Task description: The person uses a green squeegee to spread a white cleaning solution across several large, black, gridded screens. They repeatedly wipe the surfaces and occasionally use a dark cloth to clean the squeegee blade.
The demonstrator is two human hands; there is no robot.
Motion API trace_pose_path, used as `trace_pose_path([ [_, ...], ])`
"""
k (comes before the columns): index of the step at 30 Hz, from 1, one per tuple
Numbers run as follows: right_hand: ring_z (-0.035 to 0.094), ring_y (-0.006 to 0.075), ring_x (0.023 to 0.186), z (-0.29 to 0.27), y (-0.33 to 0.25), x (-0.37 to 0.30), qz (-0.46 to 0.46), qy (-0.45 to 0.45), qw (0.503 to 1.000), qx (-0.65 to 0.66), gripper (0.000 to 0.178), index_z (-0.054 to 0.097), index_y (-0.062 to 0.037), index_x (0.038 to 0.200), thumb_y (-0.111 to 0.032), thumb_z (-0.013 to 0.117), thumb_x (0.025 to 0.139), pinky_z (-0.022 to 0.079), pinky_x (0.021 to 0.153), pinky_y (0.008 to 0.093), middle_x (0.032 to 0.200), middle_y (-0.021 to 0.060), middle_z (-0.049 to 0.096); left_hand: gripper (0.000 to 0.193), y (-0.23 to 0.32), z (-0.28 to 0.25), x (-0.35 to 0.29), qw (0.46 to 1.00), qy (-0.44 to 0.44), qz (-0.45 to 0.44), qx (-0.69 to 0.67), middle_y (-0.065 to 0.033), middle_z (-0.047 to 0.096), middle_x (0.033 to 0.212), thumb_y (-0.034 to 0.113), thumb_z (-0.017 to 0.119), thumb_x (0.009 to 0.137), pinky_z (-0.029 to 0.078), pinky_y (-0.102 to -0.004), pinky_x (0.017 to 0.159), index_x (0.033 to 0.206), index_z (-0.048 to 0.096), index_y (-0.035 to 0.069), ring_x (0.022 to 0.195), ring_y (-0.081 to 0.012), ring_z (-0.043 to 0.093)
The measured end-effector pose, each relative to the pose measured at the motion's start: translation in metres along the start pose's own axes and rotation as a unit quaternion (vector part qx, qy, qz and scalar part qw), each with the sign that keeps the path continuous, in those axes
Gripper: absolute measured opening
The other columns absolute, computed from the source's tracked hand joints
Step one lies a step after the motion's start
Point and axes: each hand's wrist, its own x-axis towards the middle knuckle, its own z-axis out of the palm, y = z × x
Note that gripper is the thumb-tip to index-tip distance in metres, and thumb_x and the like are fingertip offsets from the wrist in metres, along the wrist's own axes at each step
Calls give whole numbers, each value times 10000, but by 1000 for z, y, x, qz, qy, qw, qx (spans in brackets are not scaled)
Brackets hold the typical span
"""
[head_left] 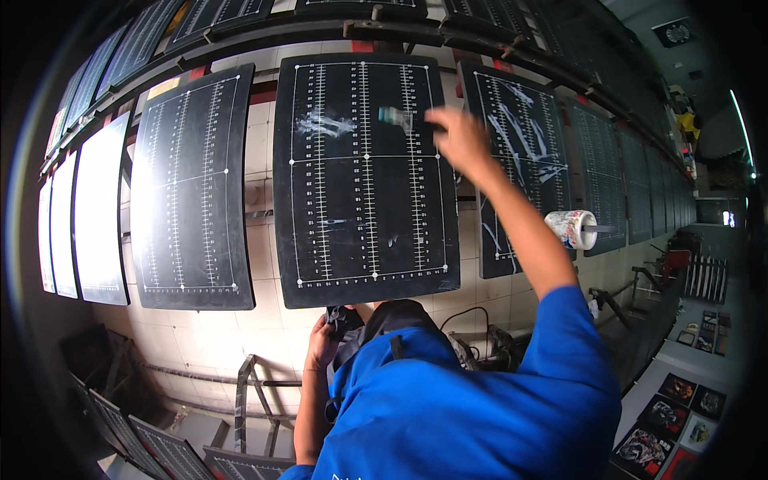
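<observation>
A black board (342,192) with white ruler lines and dots lies in front of me. My right hand (458,138) is over its upper right edge, fingers pinched and partly blurred by motion. At its fingertips is a small teal and pale flat tool (394,118), smeared by motion, so its exact kind is unclear. A cloudy white smear (326,124) marks the board's upper left. Down by the board's lower edge, my left hand (322,342) is closed around a dark crumpled cloth (342,318).
On the right, another marked board (520,184) carries white streaks, with a paint-spattered white tub (570,230) on its lower right. A similar board (188,192) lies to the left. A dark rail (320,32) crosses behind them. Metal frames (248,392) stand at lower left.
</observation>
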Motion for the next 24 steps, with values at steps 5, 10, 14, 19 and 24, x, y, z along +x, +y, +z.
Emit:
trace_pose_path([
  [5,643,317,1103,29,73,141,-24,96,989,-108,381,682,-235,1195,-152,679,824,534,916,455,1202,45,682,450,-10,-15,-24,998,51,30,-13,-142,643,1178,-60,397,858,511,-355,977,1288,528,-30,1079,-240,644],
  [10,664,332,1056,46,88,139,-11,43,990,-137,383,683,-232,1196,-174,703,817,541,887,474,1178,51,691,460,-15,-16,-28,998,56,33,-14,-160,638,1198,-46,425,850,503,-358,1015,1299,525,-30,1105,-256,643],
  [14,678,315,1008,30,65,74,-1,9,995,-98,350,700,-208,1132,-130,712,791,546,850,467,1106,41,699,445,-9,-6,-11,999,35,28,-16,-147,639,1200,-67,375,859,514,-357,974,1274,531,-30,1076,-241,646],
  [19,666,308,1027,14,20,-48,42,-16,996,-73,359,701,-173,1114,-72,741,771,535,869,447,1107,38,694,459,-4,7,18,999,-33,14,17,-164,619,1240,-47,397,866,495,-361,1011,1309,516,-44,1135,-258,625],
  [24,650,284,1048,9,-28,-184,54,-30,997,-46,408,685,-138,1119,-30,737,729,511,911,424,1147,27,677,474,-2,7,28,993,-111,18,45,-219,596,1292,-7,412,849,433,-393,1105,1307,508,-82,1228,-312,586],
])
